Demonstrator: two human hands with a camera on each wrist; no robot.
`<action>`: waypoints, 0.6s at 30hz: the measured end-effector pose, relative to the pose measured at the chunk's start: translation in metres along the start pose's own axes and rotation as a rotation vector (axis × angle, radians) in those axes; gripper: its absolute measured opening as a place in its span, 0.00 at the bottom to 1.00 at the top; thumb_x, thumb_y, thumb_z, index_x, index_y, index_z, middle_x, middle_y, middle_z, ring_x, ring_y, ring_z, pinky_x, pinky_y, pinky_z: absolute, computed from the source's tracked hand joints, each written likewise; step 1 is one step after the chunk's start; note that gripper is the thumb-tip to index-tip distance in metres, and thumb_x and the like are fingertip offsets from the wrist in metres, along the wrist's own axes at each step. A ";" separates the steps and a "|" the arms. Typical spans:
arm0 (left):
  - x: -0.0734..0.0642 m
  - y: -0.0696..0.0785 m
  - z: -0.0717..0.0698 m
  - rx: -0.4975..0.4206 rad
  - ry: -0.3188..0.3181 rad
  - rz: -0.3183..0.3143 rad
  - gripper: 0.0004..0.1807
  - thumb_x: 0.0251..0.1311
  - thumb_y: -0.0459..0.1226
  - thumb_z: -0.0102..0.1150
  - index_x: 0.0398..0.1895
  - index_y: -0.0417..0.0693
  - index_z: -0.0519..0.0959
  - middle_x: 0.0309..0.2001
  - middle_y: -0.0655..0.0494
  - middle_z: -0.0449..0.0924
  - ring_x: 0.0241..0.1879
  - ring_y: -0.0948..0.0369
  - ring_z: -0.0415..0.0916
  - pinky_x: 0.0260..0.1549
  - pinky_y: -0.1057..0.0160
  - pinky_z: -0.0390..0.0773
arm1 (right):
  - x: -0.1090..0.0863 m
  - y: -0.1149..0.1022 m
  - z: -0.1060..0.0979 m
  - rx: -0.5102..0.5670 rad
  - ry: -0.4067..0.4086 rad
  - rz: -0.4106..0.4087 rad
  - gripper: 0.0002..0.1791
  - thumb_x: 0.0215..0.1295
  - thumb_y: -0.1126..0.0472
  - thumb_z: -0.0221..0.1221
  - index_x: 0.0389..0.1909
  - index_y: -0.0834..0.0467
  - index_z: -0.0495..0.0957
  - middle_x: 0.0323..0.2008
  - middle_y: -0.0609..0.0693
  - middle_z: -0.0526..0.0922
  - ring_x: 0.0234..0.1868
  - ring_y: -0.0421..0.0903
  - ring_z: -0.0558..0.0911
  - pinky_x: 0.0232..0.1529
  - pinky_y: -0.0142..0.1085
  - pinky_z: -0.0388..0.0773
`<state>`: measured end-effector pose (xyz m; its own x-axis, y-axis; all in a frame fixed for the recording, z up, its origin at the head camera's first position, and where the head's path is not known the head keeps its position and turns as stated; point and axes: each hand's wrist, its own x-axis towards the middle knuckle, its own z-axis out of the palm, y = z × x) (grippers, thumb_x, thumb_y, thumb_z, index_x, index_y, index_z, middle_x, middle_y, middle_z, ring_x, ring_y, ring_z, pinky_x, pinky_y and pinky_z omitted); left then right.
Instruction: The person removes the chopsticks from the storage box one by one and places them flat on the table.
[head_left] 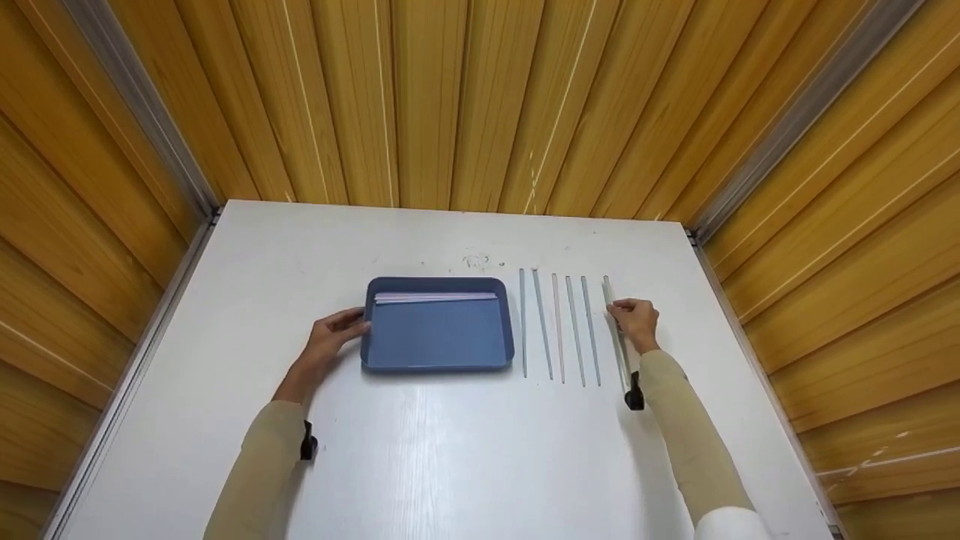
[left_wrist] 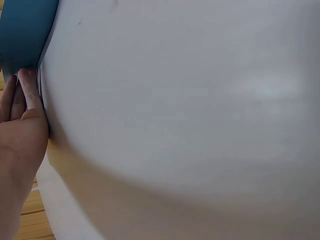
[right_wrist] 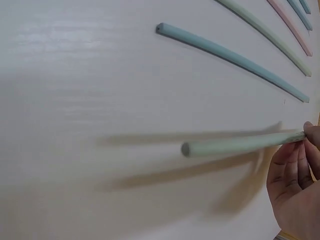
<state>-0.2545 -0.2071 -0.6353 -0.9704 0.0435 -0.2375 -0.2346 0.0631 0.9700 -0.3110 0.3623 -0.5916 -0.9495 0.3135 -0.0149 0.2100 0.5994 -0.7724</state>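
A pale green straw [right_wrist: 240, 144] is pinched near its far end between the thumb and fingers of my right hand [head_left: 635, 322]. Its near end is raised, with shadows spread on the table beneath it. At the tray's left side, my left hand [head_left: 335, 334] rests its fairly straight fingers against the outer wall of the blue tray [head_left: 439, 367]. In the left wrist view those fingers [left_wrist: 31, 87] reach the wall low down, near the tabletop. Inside the tray, a few pinkish and pale straws [head_left: 435, 298] lie along the back wall.
Several straws lie in a spaced row right of the tray, including a blue straw [right_wrist: 230, 59], a green straw [right_wrist: 270, 35] and a pink straw [head_left: 559, 330]. All are on the white table [head_left: 450, 465], backed by yellow wood-patterned walls [head_left: 420, 105].
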 end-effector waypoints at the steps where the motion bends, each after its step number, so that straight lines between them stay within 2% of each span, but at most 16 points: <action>1: 0.001 0.001 0.001 -0.002 0.001 -0.003 0.34 0.65 0.41 0.69 0.72 0.42 0.71 0.72 0.42 0.71 0.71 0.52 0.70 0.63 0.69 0.76 | 0.001 0.002 0.000 -0.014 0.003 -0.005 0.15 0.67 0.63 0.65 0.46 0.72 0.85 0.35 0.61 0.88 0.23 0.30 0.74 0.24 0.20 0.72; 5: 0.002 0.002 0.002 0.001 0.000 0.008 0.34 0.65 0.41 0.69 0.72 0.40 0.71 0.72 0.41 0.70 0.71 0.52 0.70 0.60 0.72 0.77 | 0.000 0.010 0.002 -0.050 -0.004 -0.001 0.15 0.67 0.62 0.66 0.46 0.71 0.85 0.41 0.65 0.89 0.28 0.35 0.78 0.27 0.20 0.71; 8: 0.002 0.001 0.003 0.004 -0.001 0.026 0.34 0.65 0.41 0.69 0.72 0.40 0.71 0.72 0.40 0.70 0.70 0.52 0.70 0.59 0.73 0.77 | -0.001 0.013 0.006 -0.054 -0.013 0.021 0.16 0.67 0.62 0.65 0.48 0.71 0.85 0.45 0.66 0.88 0.37 0.46 0.85 0.31 0.22 0.73; 12: 0.000 0.000 0.002 0.006 0.009 0.007 0.34 0.64 0.42 0.70 0.71 0.41 0.72 0.72 0.41 0.72 0.70 0.53 0.71 0.59 0.72 0.76 | 0.000 0.012 0.010 -0.069 -0.025 0.022 0.16 0.68 0.62 0.64 0.49 0.71 0.84 0.47 0.67 0.87 0.46 0.57 0.86 0.36 0.26 0.77; 15: -0.001 -0.001 0.001 0.006 0.015 -0.004 0.34 0.63 0.42 0.71 0.71 0.42 0.72 0.72 0.42 0.72 0.69 0.55 0.71 0.59 0.73 0.76 | 0.001 0.011 0.013 -0.078 -0.029 0.020 0.16 0.68 0.61 0.64 0.49 0.70 0.84 0.48 0.67 0.87 0.48 0.59 0.86 0.39 0.30 0.80; 18: 0.000 -0.001 0.001 0.001 0.004 0.011 0.34 0.63 0.43 0.71 0.71 0.41 0.72 0.72 0.42 0.72 0.67 0.58 0.73 0.59 0.73 0.76 | 0.002 0.009 0.013 -0.078 -0.015 0.020 0.16 0.69 0.61 0.64 0.50 0.70 0.84 0.48 0.67 0.87 0.49 0.59 0.86 0.43 0.34 0.82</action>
<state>-0.2547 -0.2063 -0.6363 -0.9732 0.0401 -0.2264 -0.2236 0.0638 0.9726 -0.3141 0.3584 -0.6072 -0.9481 0.3154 -0.0397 0.2460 0.6488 -0.7201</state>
